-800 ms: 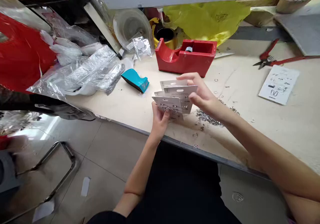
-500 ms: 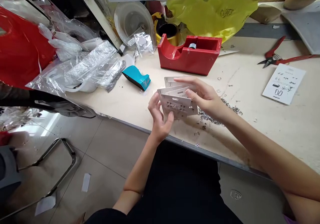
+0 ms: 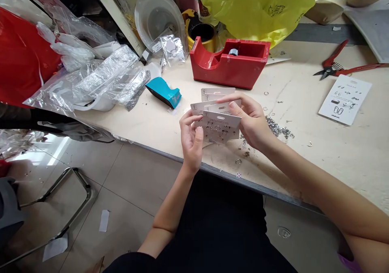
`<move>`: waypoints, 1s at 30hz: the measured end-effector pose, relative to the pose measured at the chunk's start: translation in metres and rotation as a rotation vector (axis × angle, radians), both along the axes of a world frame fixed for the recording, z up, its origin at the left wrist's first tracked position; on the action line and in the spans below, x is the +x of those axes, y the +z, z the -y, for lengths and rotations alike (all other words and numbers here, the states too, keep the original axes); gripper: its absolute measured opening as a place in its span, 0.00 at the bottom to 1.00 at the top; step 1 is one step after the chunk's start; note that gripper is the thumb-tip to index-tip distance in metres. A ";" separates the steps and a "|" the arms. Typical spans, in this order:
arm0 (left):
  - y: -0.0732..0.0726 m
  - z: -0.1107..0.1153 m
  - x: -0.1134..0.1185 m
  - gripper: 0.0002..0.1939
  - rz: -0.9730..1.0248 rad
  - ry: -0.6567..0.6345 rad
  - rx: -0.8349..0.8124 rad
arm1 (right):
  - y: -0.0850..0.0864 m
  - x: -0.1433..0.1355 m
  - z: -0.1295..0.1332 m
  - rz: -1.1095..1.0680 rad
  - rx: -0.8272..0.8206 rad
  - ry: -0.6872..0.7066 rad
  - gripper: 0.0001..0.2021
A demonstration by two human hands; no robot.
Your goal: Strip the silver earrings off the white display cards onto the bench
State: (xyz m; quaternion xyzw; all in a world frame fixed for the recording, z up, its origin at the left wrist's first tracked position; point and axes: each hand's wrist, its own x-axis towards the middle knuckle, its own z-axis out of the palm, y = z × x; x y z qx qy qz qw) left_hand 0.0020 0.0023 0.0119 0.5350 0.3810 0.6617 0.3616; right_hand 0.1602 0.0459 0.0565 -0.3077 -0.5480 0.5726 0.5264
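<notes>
Several white earring cards [image 3: 221, 127] are fanned out between my two hands above the table's front part. The front card carries small metal earrings and has a hanging slot at its top. My left hand [image 3: 192, 139] is closed on the left edges of the cards, thumb in front. From the right, my right hand [image 3: 251, 121] pinches the cards near their upper right edges. Just beyond that hand lies a heap of small silver metal pieces [image 3: 278, 127], partly hidden by it. Another earring card [image 3: 345, 99] lies flat on the table to the right.
A red tape dispenser [image 3: 229, 64] stands behind my hands, with a smaller teal dispenser [image 3: 164, 92] to its left. Red-handled pliers [image 3: 334, 68] lie at the right. Plastic bags [image 3: 103, 74] crowd the left side. A yellow bag [image 3: 258, 15] is at the back.
My left thumb has moved up and left off the front card's lower part. The front card has shifted slightly right and up, and its earrings show more plainly.
</notes>
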 end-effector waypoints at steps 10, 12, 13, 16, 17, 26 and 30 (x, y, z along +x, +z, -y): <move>-0.011 0.008 0.005 0.10 0.132 0.006 -0.049 | -0.013 -0.010 0.008 -0.061 0.034 -0.197 0.09; -0.015 0.013 0.003 0.09 0.125 0.020 -0.018 | -0.014 -0.011 0.009 -0.040 0.094 -0.215 0.09; -0.016 0.015 0.002 0.08 0.118 0.025 -0.010 | -0.014 -0.011 0.009 -0.029 0.129 -0.218 0.10; -0.017 0.021 -0.001 0.06 0.108 0.025 0.015 | -0.015 -0.010 0.009 -0.009 0.182 -0.216 0.10; -0.017 0.022 -0.001 0.05 0.109 0.029 0.033 | -0.016 -0.010 0.009 -0.006 0.182 -0.214 0.10; -0.008 0.027 0.005 0.04 0.067 0.275 0.310 | -0.016 -0.011 0.011 0.060 0.125 -0.253 0.12; -0.002 0.029 0.013 0.05 -0.063 0.193 0.375 | -0.015 -0.011 0.013 0.137 0.151 -0.310 0.14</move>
